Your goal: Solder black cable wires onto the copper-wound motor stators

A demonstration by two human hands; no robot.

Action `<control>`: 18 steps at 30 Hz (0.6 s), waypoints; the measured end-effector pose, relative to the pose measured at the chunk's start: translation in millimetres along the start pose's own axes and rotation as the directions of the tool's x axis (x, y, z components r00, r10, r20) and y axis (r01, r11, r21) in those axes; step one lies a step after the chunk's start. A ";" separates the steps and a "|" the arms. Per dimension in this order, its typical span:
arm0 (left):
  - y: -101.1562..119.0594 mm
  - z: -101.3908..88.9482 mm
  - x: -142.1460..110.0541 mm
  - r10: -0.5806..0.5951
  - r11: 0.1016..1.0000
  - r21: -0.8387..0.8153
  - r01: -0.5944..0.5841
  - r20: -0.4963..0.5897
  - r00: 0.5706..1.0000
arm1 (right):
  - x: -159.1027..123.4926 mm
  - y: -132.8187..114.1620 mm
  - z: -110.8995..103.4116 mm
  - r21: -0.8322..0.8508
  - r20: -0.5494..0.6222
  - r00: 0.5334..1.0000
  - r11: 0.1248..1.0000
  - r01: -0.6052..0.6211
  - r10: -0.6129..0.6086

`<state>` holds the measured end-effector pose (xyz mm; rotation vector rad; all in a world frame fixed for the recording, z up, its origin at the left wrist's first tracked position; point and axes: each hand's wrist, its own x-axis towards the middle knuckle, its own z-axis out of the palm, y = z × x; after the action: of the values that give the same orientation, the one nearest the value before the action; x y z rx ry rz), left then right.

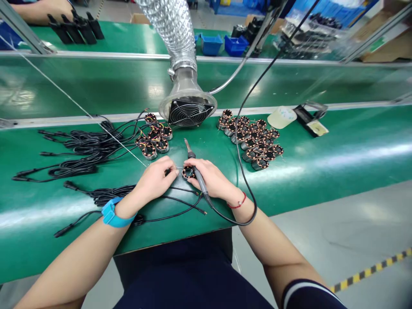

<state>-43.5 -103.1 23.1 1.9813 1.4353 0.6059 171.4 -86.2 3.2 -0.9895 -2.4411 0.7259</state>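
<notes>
Sleeve [309, 294] — right hand [210, 178] grips iron [200, 179], left hand [158, 178] wire [137, 157].

From where I watch, my view of the left fingertips is poor — the left hand [157, 178] is turned so its curled fingers hide whatever they pinch, and the thin wire [77, 104] is too fine for me to follow between the hands. The right hand [210, 177] covers part of the small ring-shaped coil [188, 172], while the silver duct [174, 30] and the co-worker's arm [41, 10] — blurred, too — run out past the top edge.
</notes>
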 end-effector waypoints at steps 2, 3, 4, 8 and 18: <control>0.9 1.1 -1.0 0.003 1.000 0.030 -0.003 -0.025 1.000 | 0.6 -1.1 0.1 -0.012 0.007 1.000 1.000 -0.001 0.001; 1.7 2.1 -1.6 0.001 0.998 0.059 0.001 -0.033 0.999 | 1.2 -1.7 0.2 -0.022 0.011 1.000 1.000 -0.004 0.004; 2.5 3.0 -2.0 -0.005 0.995 0.096 0.009 -0.036 0.999 | 1.9 -2.2 0.3 -0.032 0.015 1.000 0.999 -0.006 0.006; 4.7 3.0 -2.9 -0.064 0.975 0.209 0.076 -0.064 0.996 | 1.1 -2.6 -3.6 -0.004 -0.006 1.000 1.000 0.010 -0.010; -0.5 17.4 -4.5 0.121 0.952 0.268 -0.150 0.122 0.985 | -48.9 -6.8 -3.4 0.115 -0.197 0.958 0.975 -0.189 0.209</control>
<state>-33.5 -110.9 10.4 2.3081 1.3891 0.3682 202.3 -124.8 1.5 -1.2208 -2.1290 0.7549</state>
